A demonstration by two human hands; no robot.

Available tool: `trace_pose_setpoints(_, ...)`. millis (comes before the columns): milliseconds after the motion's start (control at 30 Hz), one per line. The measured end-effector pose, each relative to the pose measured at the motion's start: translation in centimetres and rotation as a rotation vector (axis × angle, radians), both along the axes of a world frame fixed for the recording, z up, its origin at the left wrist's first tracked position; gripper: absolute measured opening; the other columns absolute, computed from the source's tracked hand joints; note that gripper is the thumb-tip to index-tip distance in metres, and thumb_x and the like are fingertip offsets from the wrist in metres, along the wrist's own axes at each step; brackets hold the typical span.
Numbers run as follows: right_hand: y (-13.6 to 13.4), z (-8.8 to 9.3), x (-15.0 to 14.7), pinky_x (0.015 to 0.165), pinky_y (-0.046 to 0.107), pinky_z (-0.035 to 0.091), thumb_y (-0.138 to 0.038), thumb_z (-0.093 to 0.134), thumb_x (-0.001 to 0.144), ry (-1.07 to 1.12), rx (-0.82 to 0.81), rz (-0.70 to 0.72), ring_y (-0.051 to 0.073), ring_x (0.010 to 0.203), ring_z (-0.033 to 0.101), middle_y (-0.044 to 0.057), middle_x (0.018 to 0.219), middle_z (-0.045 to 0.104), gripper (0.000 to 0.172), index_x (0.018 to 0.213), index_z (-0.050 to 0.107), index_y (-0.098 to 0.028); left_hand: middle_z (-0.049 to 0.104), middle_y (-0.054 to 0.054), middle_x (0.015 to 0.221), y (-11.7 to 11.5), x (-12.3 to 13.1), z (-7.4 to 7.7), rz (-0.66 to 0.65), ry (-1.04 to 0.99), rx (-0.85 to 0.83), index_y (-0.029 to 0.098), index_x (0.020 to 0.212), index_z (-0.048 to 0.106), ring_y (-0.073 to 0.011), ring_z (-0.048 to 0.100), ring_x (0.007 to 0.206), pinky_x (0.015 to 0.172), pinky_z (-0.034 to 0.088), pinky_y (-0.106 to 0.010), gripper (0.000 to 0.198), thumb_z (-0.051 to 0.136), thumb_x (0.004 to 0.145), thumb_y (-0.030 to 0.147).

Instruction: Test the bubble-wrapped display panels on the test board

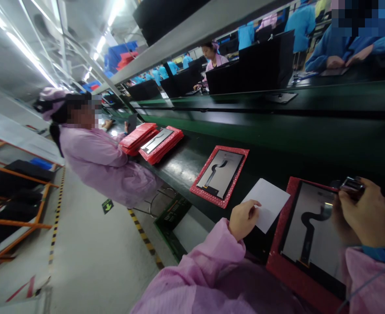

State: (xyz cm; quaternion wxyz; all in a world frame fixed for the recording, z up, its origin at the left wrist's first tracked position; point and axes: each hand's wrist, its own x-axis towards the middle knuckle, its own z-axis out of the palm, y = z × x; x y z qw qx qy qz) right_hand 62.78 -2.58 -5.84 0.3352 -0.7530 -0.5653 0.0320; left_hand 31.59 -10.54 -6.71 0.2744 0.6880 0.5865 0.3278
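Note:
My left hand (243, 218) is closed in a pinch on the near corner of a white sheet of paper (268, 203) lying on the dark green bench. My right hand (362, 213) is closed on a small dark metallic object (352, 185), held over a display panel (313, 226) with a black flex cable. That panel rests in a red tray (285, 257) right in front of me. Both my sleeves are pink.
A second red tray with a panel (219, 175) lies further left on the bench (277, 131). Beyond it are stacks of red trays (153, 141) beside a seated co-worker in pink (97, 157). Other people in blue work across the line. Orange racks (18, 196) stand on the left.

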Motion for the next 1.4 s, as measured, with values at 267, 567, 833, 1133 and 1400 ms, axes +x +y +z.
trace_pose_setpoints(267, -0.3, 0.3, -0.2, 0.108, 0.054, 0.043, -0.032, 0.042, 0.074, 0.011, -0.026, 0.009, 0.041, 0.122, 0.057, 0.026, 0.127, 0.058, 0.070, 0.137, 0.049, -0.002, 0.057, 0.004, 0.070, 0.0, 0.0, 0.1, -0.001, -0.007, 0.007, 0.018, 0.103, 0.069, -0.0098, 0.049, 0.060, 0.067, 0.042, -0.022, 0.024, 0.053, 0.085, 0.013)
trace_pose_setpoints(567, -0.8, 2.1, -1.1, 0.101, 0.052, 0.049, -0.028, 0.037, 0.080, 0.138, -0.196, -0.177, 0.039, 0.115, 0.063, 0.025, 0.120, 0.062, 0.057, 0.129, 0.054, -0.006, 0.058, 0.004, 0.071, 0.0, 0.0, 0.1, -0.006, -0.015, 0.005, 0.019, 0.103, 0.068, -0.0096, 0.050, 0.062, 0.068, 0.042, -0.022, 0.023, 0.052, 0.087, 0.014)
trace_pose_setpoints(833, -0.7, 1.8, -0.7, 0.103, 0.053, 0.047, -0.029, 0.038, 0.083, 0.167, -0.239, -0.205, 0.039, 0.117, 0.061, 0.025, 0.117, 0.063, 0.054, 0.128, 0.056, -0.007, 0.058, 0.004, 0.071, -0.1, 0.0, 0.0, -0.006, -0.017, 0.017, 0.018, 0.103, 0.068, -0.0095, 0.049, 0.061, 0.067, 0.041, -0.023, 0.023, 0.052, 0.087, 0.015)
trace_pose_setpoints(1133, -0.5, 1.2, -0.1, 0.095, 0.052, 0.050, -0.031, 0.036, 0.082, 0.120, -0.213, -0.197, 0.035, 0.101, 0.063, 0.020, 0.101, 0.062, 0.049, 0.121, 0.057, -0.010, 0.057, 0.004, 0.070, 0.1, -0.1, -0.1, -0.010, -0.009, 0.024, 0.018, 0.103, 0.068, -0.0094, 0.049, 0.061, 0.066, 0.041, -0.022, 0.023, 0.053, 0.087, 0.014)
trace_pose_setpoints(1400, -0.4, 1.4, 0.0, 0.098, 0.051, 0.049, -0.031, 0.034, 0.082, 0.092, -0.254, -0.181, 0.037, 0.107, 0.062, 0.022, 0.108, 0.062, 0.049, 0.120, 0.056, -0.011, 0.060, 0.003, 0.072, 0.0, 0.0, 0.0, -0.008, -0.006, 0.021, 0.018, 0.102, 0.069, -0.0092, 0.050, 0.061, 0.067, 0.043, -0.022, 0.023, 0.053, 0.086, 0.013)
